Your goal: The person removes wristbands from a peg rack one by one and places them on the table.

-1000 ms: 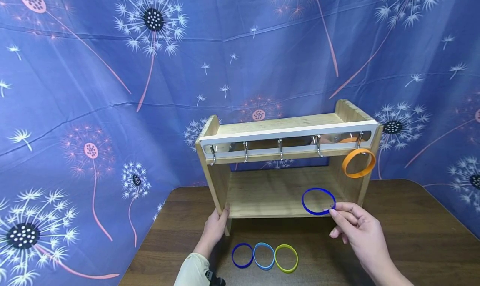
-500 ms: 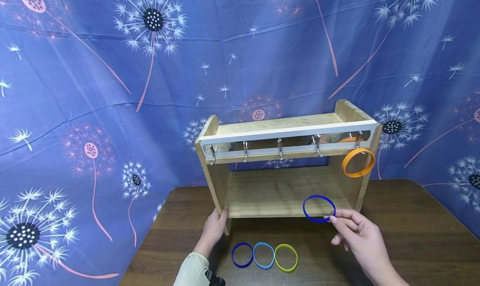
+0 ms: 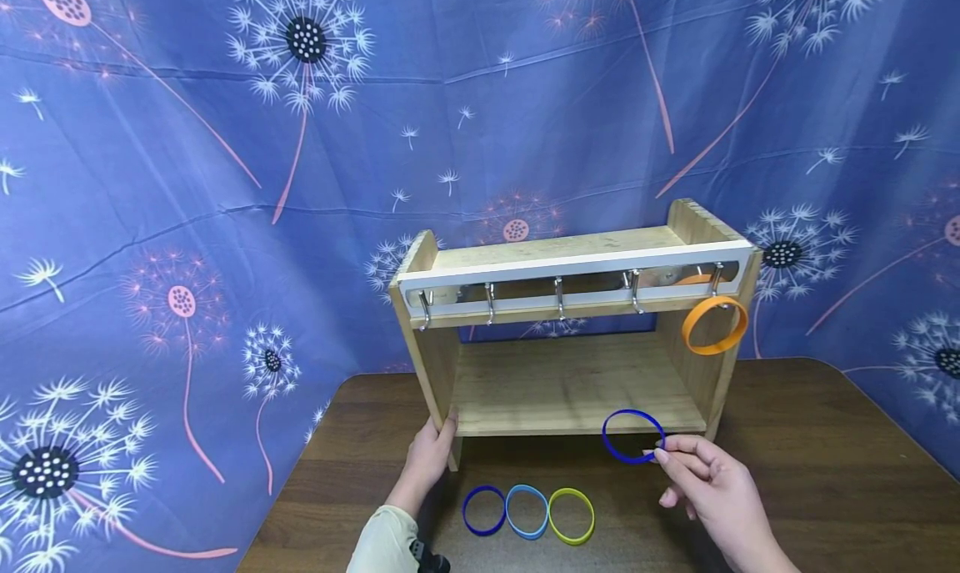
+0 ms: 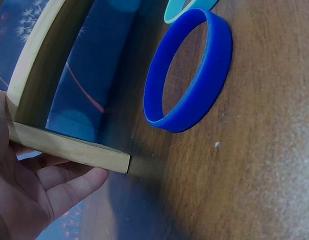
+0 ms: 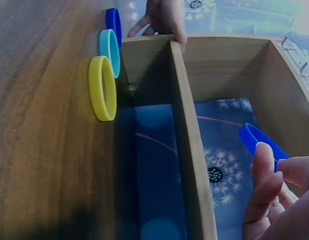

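Observation:
My right hand (image 3: 712, 485) pinches a blue silicone wristband (image 3: 633, 436) between thumb and fingertips, in front of the shelf's lower board. The band's far side points left, away from the hand. My left hand (image 3: 429, 456) grips the lower left side panel of the wooden shelf (image 3: 577, 381); in the left wrist view its fingers (image 4: 77, 192) lie against the panel's outer face. An orange wristband (image 3: 714, 326) hangs from the rightmost hook of the white hook rail (image 3: 525, 270). On the table lie a dark blue wristband (image 3: 483, 510), a light blue wristband (image 3: 527, 512) and a yellow wristband (image 3: 572, 516).
Several metal hooks (image 3: 558, 298) without bands line the rail to the left of the orange one. The shelf stands on a brown wooden table (image 3: 330, 490). Behind it hangs a blue cloth (image 3: 525, 98) with dandelion prints.
My right hand has moved down and slightly left with the blue wristband, from in front of the lower board to its front edge. The left hand stays on the panel.

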Demonstrator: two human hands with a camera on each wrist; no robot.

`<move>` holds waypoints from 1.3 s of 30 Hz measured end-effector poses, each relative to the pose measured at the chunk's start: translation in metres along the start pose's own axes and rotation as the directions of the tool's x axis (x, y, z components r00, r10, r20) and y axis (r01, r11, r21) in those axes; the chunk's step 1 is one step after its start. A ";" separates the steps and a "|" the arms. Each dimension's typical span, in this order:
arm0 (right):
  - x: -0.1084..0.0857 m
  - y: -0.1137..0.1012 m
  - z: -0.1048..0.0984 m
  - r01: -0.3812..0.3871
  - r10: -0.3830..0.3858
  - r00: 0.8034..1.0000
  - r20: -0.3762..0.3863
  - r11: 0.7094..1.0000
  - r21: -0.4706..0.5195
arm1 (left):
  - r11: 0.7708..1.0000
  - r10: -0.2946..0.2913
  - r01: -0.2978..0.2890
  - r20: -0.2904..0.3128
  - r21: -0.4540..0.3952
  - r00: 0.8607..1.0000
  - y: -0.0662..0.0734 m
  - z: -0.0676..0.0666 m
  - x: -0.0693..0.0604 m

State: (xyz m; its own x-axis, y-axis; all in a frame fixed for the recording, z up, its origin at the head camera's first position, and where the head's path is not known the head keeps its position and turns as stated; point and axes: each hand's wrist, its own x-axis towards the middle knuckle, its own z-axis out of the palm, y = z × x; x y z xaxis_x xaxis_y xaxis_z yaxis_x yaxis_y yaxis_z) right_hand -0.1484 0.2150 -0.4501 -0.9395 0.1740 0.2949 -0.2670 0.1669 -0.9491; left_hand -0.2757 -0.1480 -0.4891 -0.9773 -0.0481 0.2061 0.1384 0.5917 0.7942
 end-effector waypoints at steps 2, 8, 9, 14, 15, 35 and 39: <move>-0.001 0.002 0.001 -0.005 0.005 1.000 0.003 1.000 -0.013 | 1.000 -0.002 0.002 0.002 -0.004 1.000 0.000 0.000 0.000; -0.004 0.009 0.001 -0.030 0.031 1.000 0.005 0.999 -0.029 | 1.000 -0.003 0.003 -0.002 -0.002 1.000 0.000 0.000 0.000; -0.004 0.010 0.001 -0.034 0.034 0.999 0.005 0.999 -0.031 | 1.000 -0.003 0.003 -0.003 -0.001 1.000 0.000 0.000 0.000; -0.005 0.015 -0.001 -0.091 0.092 0.996 0.009 0.995 -0.038 | 1.000 -0.010 0.010 -0.005 0.000 1.000 0.000 0.000 0.000; -0.006 0.016 -0.001 -0.101 0.102 0.995 0.010 0.994 -0.040 | 1.000 -0.012 0.012 -0.006 -0.002 1.000 0.000 0.000 0.000; -0.009 0.041 0.000 -0.219 0.236 0.963 0.128 0.966 -0.135 | 1.000 -0.011 0.011 -0.017 0.019 1.000 0.001 0.001 -0.001; -0.009 0.045 -0.002 -0.232 0.259 0.944 0.203 0.961 -0.148 | 1.000 -0.007 0.008 -0.020 0.015 1.000 0.001 0.001 -0.001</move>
State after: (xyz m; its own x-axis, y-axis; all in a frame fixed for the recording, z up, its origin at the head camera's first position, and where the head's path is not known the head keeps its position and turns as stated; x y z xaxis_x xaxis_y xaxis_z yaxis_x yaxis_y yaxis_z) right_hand -0.1517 0.2224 -0.4948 -0.9999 0.0110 0.0099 -0.0066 0.2639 -0.9645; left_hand -0.2748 -0.1467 -0.4893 -0.9750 -0.0682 0.2113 0.1284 0.6036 0.7869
